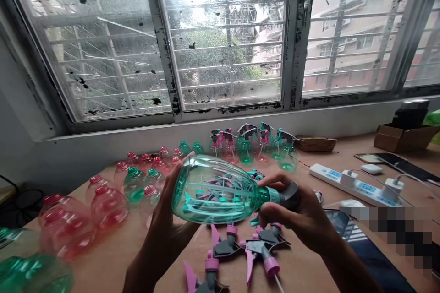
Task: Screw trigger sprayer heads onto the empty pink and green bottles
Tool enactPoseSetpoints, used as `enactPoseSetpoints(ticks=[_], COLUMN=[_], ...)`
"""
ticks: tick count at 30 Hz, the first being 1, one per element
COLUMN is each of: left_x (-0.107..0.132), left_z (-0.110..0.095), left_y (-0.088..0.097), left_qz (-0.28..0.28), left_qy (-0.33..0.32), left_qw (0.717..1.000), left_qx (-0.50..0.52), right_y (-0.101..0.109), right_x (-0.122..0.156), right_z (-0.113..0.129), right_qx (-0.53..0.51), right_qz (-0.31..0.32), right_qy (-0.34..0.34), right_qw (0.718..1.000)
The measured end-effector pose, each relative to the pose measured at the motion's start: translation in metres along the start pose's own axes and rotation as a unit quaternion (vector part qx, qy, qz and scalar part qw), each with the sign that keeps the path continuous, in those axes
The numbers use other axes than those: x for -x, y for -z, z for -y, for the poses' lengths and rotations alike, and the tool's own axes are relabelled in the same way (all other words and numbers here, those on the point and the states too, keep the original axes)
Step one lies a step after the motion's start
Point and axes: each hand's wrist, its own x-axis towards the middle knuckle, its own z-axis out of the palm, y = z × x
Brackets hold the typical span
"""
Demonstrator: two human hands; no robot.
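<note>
I hold a green transparent spray bottle [213,194] sideways above the table. My left hand [165,233] wraps the bottle's wide base from below. My right hand [302,217] is closed round the grey spray head [288,194] on the bottle's neck. Loose pink-and-grey spray heads [240,249] lie on the wooden table [113,261] just below the bottle.
Empty pink and green bottles [106,201] stand at the left. Several finished bottles with spray heads [250,144] line the window wall. A white power strip [357,185] with chargers, a phone [369,158], a cardboard box [402,135] and a dark tablet [371,247] are at the right.
</note>
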Motion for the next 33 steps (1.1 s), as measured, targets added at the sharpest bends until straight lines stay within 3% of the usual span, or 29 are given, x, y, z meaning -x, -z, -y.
enactPoseSetpoints(ticks=[6, 13, 20, 28, 33], left_x=[-0.008, 0.002, -0.004, 0.007, -0.005], left_z=[-0.008, 0.006, -0.004, 0.01, -0.008], left_y=[0.003, -0.001, 0.001, -0.002, 0.002], left_qz=[0.01, -0.001, 0.04, 0.03, 0.05], left_qy=[0.005, 0.053, 0.06, 0.11, 0.087], left_qw=[1.0, 0.998, 0.997, 0.993, 0.995], left_qx=[0.0, -0.022, -0.019, -0.009, 0.005], right_y=[-0.001, -0.001, -0.002, -0.002, 0.0], right_x=[0.002, -0.001, -0.001, 0.0, 0.001], right_z=[-0.002, 0.0, -0.001, 0.005, 0.001], right_qx=[0.136, 0.015, 0.086, 0.028, 0.127], right_qz=[-0.035, -0.021, -0.042, -0.022, -0.033], right_qy=[0.047, 0.013, 0.043, 0.0, 0.03], right_qw=[0.989, 1.0, 0.995, 0.999, 0.991])
